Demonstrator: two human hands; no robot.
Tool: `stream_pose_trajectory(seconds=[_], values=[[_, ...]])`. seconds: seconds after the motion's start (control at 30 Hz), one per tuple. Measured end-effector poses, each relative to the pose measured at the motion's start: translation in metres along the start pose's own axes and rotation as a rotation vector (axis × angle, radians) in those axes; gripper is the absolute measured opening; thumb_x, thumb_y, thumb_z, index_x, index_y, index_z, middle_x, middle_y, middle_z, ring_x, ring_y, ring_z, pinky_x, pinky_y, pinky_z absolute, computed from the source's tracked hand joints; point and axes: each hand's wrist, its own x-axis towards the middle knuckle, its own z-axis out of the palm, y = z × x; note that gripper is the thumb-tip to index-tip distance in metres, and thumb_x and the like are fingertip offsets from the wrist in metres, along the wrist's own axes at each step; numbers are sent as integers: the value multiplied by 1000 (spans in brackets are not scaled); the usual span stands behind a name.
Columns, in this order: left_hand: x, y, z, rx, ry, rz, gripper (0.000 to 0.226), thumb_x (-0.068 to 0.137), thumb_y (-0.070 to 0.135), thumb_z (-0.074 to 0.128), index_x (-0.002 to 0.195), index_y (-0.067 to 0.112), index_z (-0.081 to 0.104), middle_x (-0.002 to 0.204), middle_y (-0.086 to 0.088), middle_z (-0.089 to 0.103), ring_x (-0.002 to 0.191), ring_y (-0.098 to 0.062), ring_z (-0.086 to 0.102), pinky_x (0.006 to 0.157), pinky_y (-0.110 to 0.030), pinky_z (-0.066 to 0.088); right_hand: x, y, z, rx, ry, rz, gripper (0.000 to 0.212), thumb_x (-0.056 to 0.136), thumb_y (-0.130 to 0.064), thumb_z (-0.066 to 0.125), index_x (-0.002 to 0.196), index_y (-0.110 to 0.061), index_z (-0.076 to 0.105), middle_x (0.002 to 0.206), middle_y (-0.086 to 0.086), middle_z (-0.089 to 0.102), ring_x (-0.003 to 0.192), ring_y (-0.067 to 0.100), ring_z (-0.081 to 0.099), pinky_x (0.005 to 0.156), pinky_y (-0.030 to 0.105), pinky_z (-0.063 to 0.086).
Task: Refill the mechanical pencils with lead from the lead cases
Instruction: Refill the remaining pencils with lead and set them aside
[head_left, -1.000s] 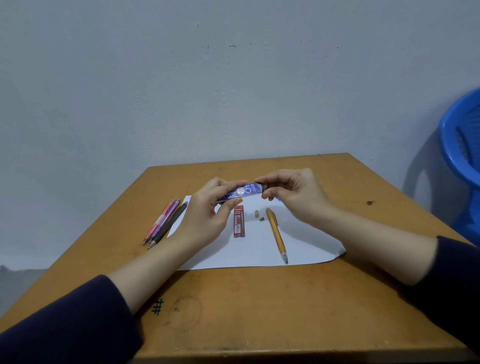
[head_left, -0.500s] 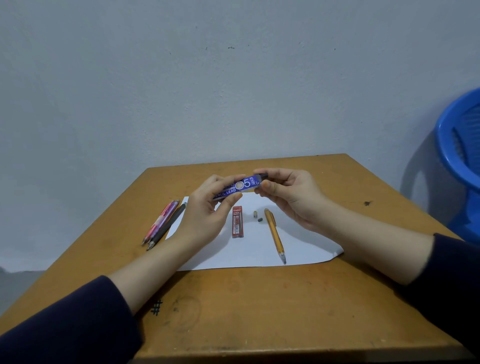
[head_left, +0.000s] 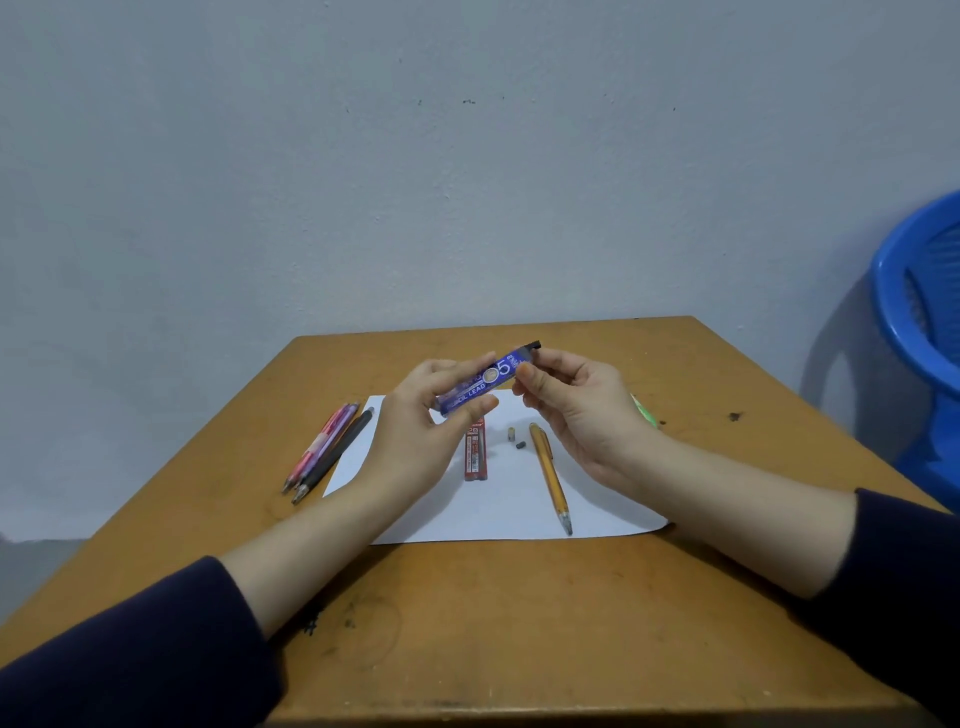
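Your left hand (head_left: 415, 434) has the lower end of the blue lead case (head_left: 485, 382) between curled fingers above and the thumb below. Your right hand (head_left: 584, 410) pinches the upper end, thumb tip on the printed face and fingers curled behind, just under the black cap (head_left: 534, 344). The case hangs above the table, tilted up to the right, with its label facing you. Whether the cap is seated or loose, you can't tell from here.

Straight below the case, a red lead case (head_left: 475, 457) lies flat on the white paper (head_left: 509, 519), pointing away from you. Just to its right sit two small dark bits (head_left: 511, 432), close together but apart. Next to them lies the yellow pencil (head_left: 550, 480), tip towards you, its far end under your right hand.

Off the paper's left edge, the pink pencils (head_left: 322, 447) and a black pencil (head_left: 337, 452) lie side by side, tips towards you. A sliver of something green (head_left: 644, 410) peeks out behind your right wrist. All of it rests on the brown table (head_left: 467, 634), with a blue chair (head_left: 914, 322) off to the right by the wall.
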Motion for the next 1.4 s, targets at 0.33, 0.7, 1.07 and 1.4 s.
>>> stream_pose_trajectory(seconds=[0.33, 0.7, 1.07, 1.4], values=[[3, 14, 3, -466, 34, -437, 35, 89, 36, 58, 119, 17, 61, 120, 1, 66, 108, -10, 63, 92, -22, 49, 5, -8, -5, -278, 200, -254, 23, 98, -18, 46, 119, -8, 50, 92, 1, 70, 85, 10, 68, 76, 27, 55], [11, 20, -2, -1178, 2, -736, 65, 101, 49, 21, 115, -3, 58, 113, -19, 68, 105, -27, 66, 87, -32, 54, 10, 3, -18, -907, -71, -746, 31, 92, -16, 50, 121, -19, 62, 98, 2, 58, 92, 8, 57, 79, 21, 49], [10, 23, -4, -1177, -6, -784, 66, 102, 47, 21, 118, -6, 57, 113, -23, 67, 105, -34, 66, 87, -39, 54, 17, 0, -29, -1263, -179, -960, 42, 88, -13, 36, 127, -29, 46, 107, -4, 64, 104, 12, 55, 83, 45, 45], [9, 23, -6, -1157, -4, -813, 65, 103, 44, 21, 118, -9, 55, 114, -27, 65, 106, -38, 64, 87, -43, 53, 27, 0, -39, -1272, -217, -1078, 38, 83, 6, 60, 113, -15, 52, 104, 4, 66, 99, 15, 58, 80, 46, 51]])
